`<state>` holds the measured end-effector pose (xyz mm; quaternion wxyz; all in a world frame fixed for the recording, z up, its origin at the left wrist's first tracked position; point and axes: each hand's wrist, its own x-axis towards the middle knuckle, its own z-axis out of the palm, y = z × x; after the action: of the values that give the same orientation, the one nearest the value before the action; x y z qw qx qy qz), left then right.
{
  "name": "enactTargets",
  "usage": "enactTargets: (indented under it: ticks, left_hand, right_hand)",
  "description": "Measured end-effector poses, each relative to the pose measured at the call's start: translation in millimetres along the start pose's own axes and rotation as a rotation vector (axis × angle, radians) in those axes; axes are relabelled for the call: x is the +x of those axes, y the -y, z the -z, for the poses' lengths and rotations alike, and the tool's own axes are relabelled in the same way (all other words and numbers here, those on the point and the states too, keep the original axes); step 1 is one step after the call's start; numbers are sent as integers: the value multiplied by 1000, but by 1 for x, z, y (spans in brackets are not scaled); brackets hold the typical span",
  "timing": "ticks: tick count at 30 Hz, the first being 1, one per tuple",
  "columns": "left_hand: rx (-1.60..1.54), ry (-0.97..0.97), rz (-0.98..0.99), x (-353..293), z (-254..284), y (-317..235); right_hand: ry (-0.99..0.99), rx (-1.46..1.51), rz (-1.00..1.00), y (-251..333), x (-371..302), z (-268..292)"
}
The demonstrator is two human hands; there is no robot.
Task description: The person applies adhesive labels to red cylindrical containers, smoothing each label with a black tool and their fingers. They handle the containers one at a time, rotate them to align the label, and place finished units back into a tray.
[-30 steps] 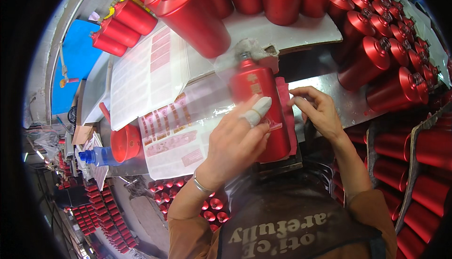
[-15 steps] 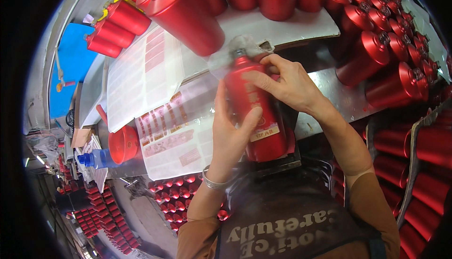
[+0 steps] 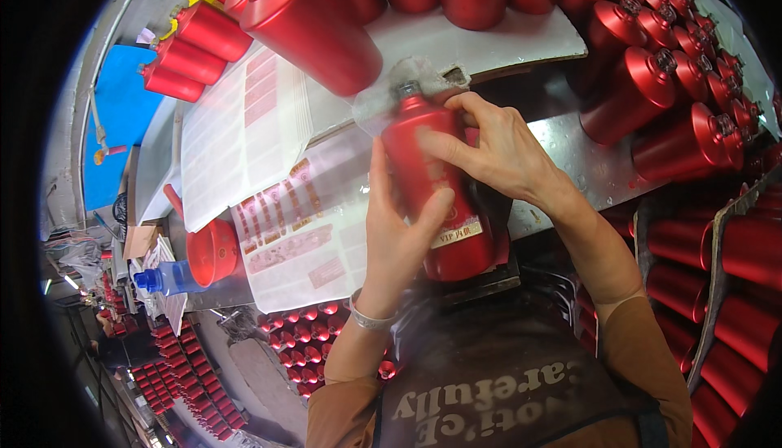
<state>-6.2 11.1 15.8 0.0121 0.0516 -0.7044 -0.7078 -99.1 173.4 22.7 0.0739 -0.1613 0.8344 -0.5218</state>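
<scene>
A red bottle [image 3: 444, 181] with a dark neck and a pale gold label strip low on its front lies tilted before me, neck pointing away. My left hand [image 3: 395, 224] grips its left side, fingers along the edge and thumb on the front. Over the upper right shoulder curls my right hand [image 3: 505, 151], its thumb pressed flat on the bottle's front and smeared by motion. Some gold markings beneath that thumb are blurred. A whitish cloth or pad [image 3: 371, 106] lies by the bottle's neck. Sheets of gold and red stickers [image 3: 281, 204] spread to the left.
Several red bottles [image 3: 314, 28] stand along the far side, with more crowded at the right [image 3: 631, 94]. Padded racks of bottles [image 3: 680, 240] flank my right arm. At the left are a red cup [image 3: 213, 252] and a blue-capped plastic bottle [image 3: 167, 278].
Both hands keep their places on the bottle; the right thumb has shifted slightly across its front. The whole view has moved a little.
</scene>
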Motion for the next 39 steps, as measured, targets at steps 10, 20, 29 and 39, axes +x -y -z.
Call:
enactTargets:
  ticks: [10,20,29,39]
  left_hand:
    - [-36,12,22,0,0,0]
    - [-10,119,70,-42,16,12]
    - [-135,67,86,-31,12,21]
    - [-156,83,91,-32,14,22]
  right_hand:
    - [8,81,7,-1,3,1]
    - [240,133,-43,-6,-77,13]
    - [160,276,-135,-23,-76,-8]
    - [139,298,-96,-23,-79,-9]
